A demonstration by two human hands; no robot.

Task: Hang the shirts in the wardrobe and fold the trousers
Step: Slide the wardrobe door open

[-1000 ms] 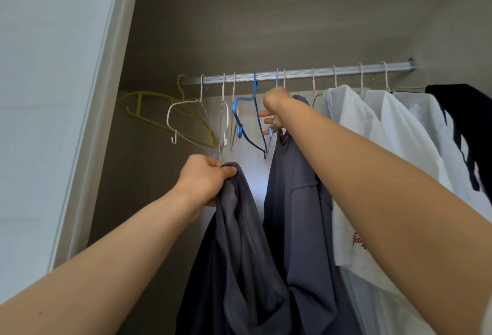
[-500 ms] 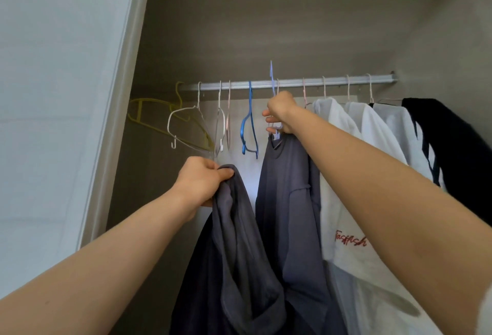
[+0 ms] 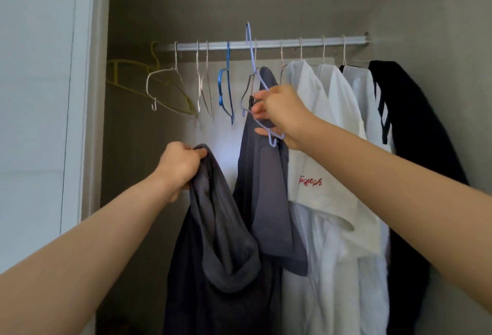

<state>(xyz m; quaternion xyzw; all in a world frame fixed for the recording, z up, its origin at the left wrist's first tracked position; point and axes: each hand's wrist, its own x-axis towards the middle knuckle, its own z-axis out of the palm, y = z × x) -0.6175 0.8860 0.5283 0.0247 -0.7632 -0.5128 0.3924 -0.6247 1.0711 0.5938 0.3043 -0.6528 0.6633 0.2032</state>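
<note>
My left hand (image 3: 181, 165) grips a bunched dark grey shirt (image 3: 218, 231) that hangs down in front of the wardrobe. My right hand (image 3: 279, 113) holds a pale lilac hanger (image 3: 253, 68), tilted, its hook up above the metal rail (image 3: 266, 44) and off it. Behind that hand a blue-grey shirt (image 3: 269, 196) hangs from the rail. To its right hang white shirts (image 3: 332, 148), one with red lettering, and a black garment (image 3: 415, 132).
Empty hangers hang on the left part of the rail: a yellow-green one (image 3: 119, 79), a white one (image 3: 159, 87), thin pale ones (image 3: 202, 82) and a blue one (image 3: 226, 89). A white wardrobe door edge (image 3: 87, 95) stands at left; a grey side wall closes the right.
My right hand has come down and toward me from the rail, bringing the lilac hanger off it. My left hand still holds the dark grey shirt in the same place.
</note>
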